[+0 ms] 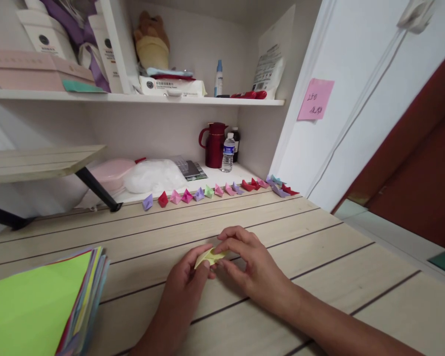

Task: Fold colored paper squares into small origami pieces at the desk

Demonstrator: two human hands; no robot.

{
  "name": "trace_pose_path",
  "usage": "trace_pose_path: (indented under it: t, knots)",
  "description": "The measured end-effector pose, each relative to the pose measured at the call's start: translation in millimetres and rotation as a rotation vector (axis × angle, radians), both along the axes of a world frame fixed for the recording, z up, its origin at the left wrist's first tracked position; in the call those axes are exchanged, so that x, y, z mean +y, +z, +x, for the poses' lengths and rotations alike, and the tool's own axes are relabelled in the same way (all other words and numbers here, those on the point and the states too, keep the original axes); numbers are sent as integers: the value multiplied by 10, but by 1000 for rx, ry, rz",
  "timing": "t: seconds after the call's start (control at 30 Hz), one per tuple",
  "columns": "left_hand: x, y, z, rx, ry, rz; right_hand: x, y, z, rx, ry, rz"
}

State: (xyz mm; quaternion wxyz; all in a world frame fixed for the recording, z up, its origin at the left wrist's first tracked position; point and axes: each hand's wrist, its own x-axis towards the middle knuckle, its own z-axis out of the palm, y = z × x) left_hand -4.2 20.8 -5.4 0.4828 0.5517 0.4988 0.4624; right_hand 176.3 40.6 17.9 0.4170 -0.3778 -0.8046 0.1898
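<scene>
A small folded piece of pale yellow paper [208,256] lies low over the wooden table [319,247], held between both hands. My left hand [187,282] pinches its left end with fingers closed. My right hand [244,259] curls over its right side, fingertips pressed on the paper. A row of several small folded paper boats [218,190] in purple, red, pink and green lines the table's far edge.
A stack of coloured paper sheets [40,306], green on top, lies at the near left. A raised wooden board [33,160] on black legs stands at the left. Shelves behind hold a red jug [215,143], a water bottle [228,152] and boxes. A pink sticky note [315,99] hangs on the wall.
</scene>
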Motion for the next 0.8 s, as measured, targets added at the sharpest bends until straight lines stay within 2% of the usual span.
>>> trace_pose_path:
  t: [0.23, 0.53, 0.8]
  knots:
    - [-11, 27, 23, -31, 0, -20, 11, 7, 5, -86, -15, 60]
    - [-76, 82, 44, 66, -19, -3, 17, 53, -5, -138, -9, 24]
    - [-87, 60, 84, 94, -61, 1, 3, 87, -9, -234, -82, 138]
